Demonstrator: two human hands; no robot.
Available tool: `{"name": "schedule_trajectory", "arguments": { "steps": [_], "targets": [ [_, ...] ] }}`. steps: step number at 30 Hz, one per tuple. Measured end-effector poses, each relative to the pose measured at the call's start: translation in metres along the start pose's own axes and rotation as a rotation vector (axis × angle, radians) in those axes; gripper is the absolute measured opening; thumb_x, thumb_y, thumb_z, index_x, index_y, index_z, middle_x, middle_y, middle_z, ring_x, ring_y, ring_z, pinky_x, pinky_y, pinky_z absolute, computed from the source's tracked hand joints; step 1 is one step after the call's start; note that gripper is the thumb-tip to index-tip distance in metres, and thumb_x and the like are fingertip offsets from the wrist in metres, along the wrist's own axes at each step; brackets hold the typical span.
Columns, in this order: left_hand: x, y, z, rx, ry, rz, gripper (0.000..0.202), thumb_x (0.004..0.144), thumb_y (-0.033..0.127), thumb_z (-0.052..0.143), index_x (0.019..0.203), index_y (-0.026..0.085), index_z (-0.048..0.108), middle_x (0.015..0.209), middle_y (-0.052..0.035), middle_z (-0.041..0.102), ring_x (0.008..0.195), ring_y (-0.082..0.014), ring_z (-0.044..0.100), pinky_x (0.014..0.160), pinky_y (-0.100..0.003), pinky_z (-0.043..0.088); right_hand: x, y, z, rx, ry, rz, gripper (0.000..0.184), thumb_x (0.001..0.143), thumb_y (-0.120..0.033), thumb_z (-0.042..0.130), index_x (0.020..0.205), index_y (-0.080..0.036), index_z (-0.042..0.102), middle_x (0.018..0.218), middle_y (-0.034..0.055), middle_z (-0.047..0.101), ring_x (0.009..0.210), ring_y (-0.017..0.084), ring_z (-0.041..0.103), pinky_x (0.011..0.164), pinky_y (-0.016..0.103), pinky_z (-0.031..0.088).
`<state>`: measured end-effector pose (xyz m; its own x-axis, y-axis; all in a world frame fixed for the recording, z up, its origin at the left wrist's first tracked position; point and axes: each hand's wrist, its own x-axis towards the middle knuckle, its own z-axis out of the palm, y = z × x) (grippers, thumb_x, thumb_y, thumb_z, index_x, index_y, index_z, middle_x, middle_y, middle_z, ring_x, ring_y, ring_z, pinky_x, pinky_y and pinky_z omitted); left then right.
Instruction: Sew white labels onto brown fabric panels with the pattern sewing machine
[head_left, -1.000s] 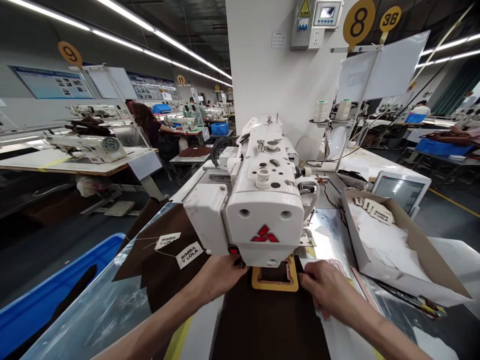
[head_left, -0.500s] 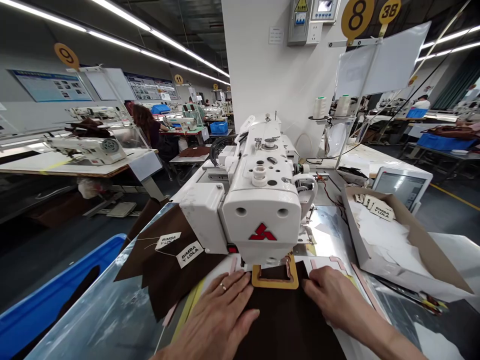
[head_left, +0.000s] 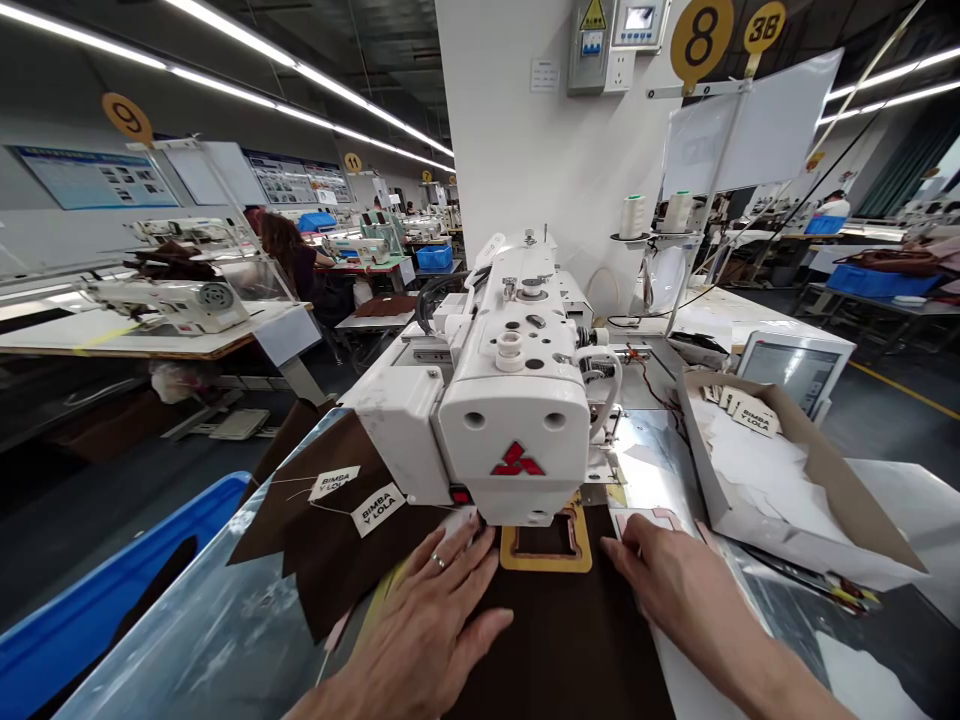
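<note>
Lower centre of the frame: we lay our left hand [head_left: 431,610] and right hand [head_left: 675,585] flat on the brown fabric [head_left: 559,650]. Fingers are released and grasp nothing, flanking the yellow frame [head_left: 546,562] under the sewing machine [head_left: 514,420], seemingly to hold the cloth smooth.

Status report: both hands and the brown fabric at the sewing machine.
Left hand flat on brown fabric. Right hand open at fabric's right edge. Yellow frame on fabric, under machine head.
</note>
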<state>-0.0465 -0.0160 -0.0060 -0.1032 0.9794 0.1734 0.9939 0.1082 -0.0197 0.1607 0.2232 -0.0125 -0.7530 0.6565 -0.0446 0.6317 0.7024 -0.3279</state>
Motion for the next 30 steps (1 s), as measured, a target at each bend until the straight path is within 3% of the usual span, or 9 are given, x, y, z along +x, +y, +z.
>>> {"name": "schedule_trajectory", "arguments": {
  "steps": [2,4,7,9,13,17,21,25,30],
  "targets": [
    [0.0,-0.001,0.001,-0.017,-0.025,0.018,0.055,0.108,0.05,0.056,0.154,0.021,0.052,0.158,-0.0049,0.05,0.146,-0.0342,0.049,0.118,-0.05,0.047,-0.012,0.003,0.005,-0.053,0.133,-0.14,0.028,0.104,-0.04,0.05,0.107,-0.023,0.072,0.103,0.0129,0.076,0.084,0.03,0.07,0.07,0.04,0.047],
    [0.007,-0.006,0.003,-0.044,-0.073,0.005,0.053,0.108,0.047,0.057,0.155,0.022,0.051,0.157,-0.0044,0.051,0.146,-0.0346,0.048,0.119,-0.054,0.045,-0.024,0.007,0.013,-0.091,0.25,-0.409,0.03,0.104,-0.037,0.052,0.124,-0.025,0.072,0.128,0.0116,0.073,0.109,0.033,0.069,0.088,0.045,0.053],
    [0.017,-0.013,0.006,-0.058,-0.109,-0.054,0.051,0.11,0.044,0.054,0.154,0.02,0.052,0.156,-0.0077,0.053,0.147,-0.0354,0.047,0.121,-0.06,0.042,-0.033,0.013,0.023,-0.133,0.251,-0.647,0.033,0.102,-0.034,0.059,0.132,-0.025,0.071,0.144,0.0066,0.066,0.13,0.033,0.062,0.104,0.05,0.052],
    [0.015,-0.014,0.006,-0.049,-0.076,-0.069,0.048,0.111,0.041,0.05,0.153,0.019,0.053,0.156,-0.0089,0.053,0.146,-0.0341,0.048,0.121,-0.058,0.042,-0.03,0.016,0.026,-0.162,0.22,-0.628,0.036,0.102,-0.033,0.059,0.135,-0.025,0.07,0.148,0.0055,0.063,0.134,0.034,0.06,0.107,0.054,0.052],
    [-0.006,-0.012,0.007,-0.012,0.014,0.01,0.05,0.111,0.043,0.052,0.157,0.024,0.048,0.162,-0.0028,0.045,0.152,-0.0299,0.04,0.124,-0.051,0.041,-0.011,0.018,0.022,-0.183,0.174,-0.561,0.039,0.106,-0.031,0.051,0.141,-0.023,0.067,0.153,0.0056,0.058,0.14,0.036,0.055,0.108,0.058,0.052],
    [-0.006,-0.02,0.012,0.002,-0.008,0.039,0.052,0.111,0.049,0.052,0.156,0.024,0.05,0.16,-0.0035,0.048,0.151,-0.0307,0.042,0.124,-0.05,0.041,0.007,0.015,0.011,-0.205,0.166,-0.555,0.041,0.107,-0.027,0.048,0.143,-0.018,0.066,0.155,0.0096,0.055,0.141,0.037,0.053,0.108,0.058,0.053],
    [-0.002,-0.023,0.015,-0.006,0.034,-0.033,0.053,0.111,0.05,0.05,0.154,0.019,0.052,0.161,-0.0094,0.046,0.15,-0.033,0.043,0.122,-0.055,0.041,-0.005,0.014,0.005,-0.195,0.194,-0.522,0.044,0.11,-0.027,0.042,0.147,-0.014,0.062,0.157,0.0134,0.052,0.142,0.036,0.053,0.111,0.058,0.051],
    [-0.022,-0.014,0.015,-0.039,0.105,0.037,0.043,0.111,0.041,0.052,0.151,0.024,0.056,0.165,-0.0026,0.042,0.155,-0.0262,0.035,0.128,-0.046,0.032,-0.027,0.015,0.013,-0.153,0.14,-0.568,0.042,0.108,-0.03,0.047,0.146,-0.021,0.063,0.157,0.0068,0.052,0.143,0.035,0.052,0.113,0.061,0.049],
    [-0.024,-0.018,0.015,-0.019,0.052,0.104,0.047,0.111,0.046,0.052,0.152,0.024,0.054,0.16,-0.0012,0.048,0.153,-0.0268,0.039,0.127,-0.046,0.035,-0.009,0.019,0.018,-0.105,0.13,-0.553,0.042,0.108,-0.024,0.048,0.146,-0.016,0.062,0.157,0.0093,0.052,0.144,0.037,0.051,0.114,0.065,0.046]
  ]
}}
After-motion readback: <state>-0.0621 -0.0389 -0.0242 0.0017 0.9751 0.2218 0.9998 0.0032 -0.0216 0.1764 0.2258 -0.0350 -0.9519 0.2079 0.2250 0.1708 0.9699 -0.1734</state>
